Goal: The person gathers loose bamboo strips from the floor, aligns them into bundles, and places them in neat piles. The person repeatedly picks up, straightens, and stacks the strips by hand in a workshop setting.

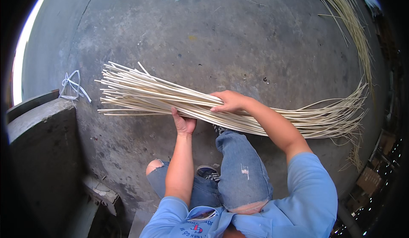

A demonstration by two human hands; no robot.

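Observation:
A long bundle of pale rattan canes [140,91] lies crosswise in front of me, above my knees. Its thicker, straighter ends fan out at the left, while thin, curling tips spread at the far right. My left hand [184,122] cups the bundle from below, with the thumb up against its near side and the other fingers hidden beneath. Over the top of the bundle, a little to the right, my right hand [230,101] is closed with fingers and thumb pressing around the canes.
More thin canes [347,16] are heaped at the upper right of the concrete floor [179,37]. A tangle of white string [73,86] lies at the left, beside a low concrete ledge [40,116]. Brown boxes [370,180] stand along the right edge.

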